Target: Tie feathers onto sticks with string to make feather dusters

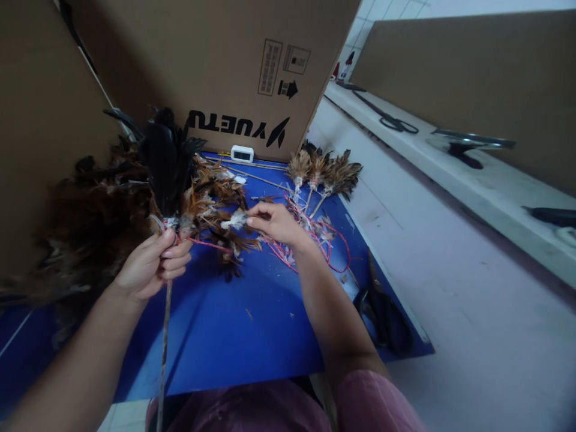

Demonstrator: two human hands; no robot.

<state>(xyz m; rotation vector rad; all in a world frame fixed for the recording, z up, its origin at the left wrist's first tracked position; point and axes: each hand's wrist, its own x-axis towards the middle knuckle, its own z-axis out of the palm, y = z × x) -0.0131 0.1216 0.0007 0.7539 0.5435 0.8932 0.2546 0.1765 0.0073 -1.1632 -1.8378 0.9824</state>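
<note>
My left hand is closed around a thin stick just under the black feathers bound at its top, forming a feather duster. Pink string runs rightward from the binding. Over the blue table, my right hand pinches a small tuft of feathers, pale and downy at its end. Brown feathers lie in a loose heap behind and left of the tuft. Tangled pink string lies just right of my right hand.
Several small feather bundles on sticks lie at the back right. Black scissors rest near the right edge of the blue table. A cardboard box stands behind, with a small white digital display before it. More scissors lie on the ledge.
</note>
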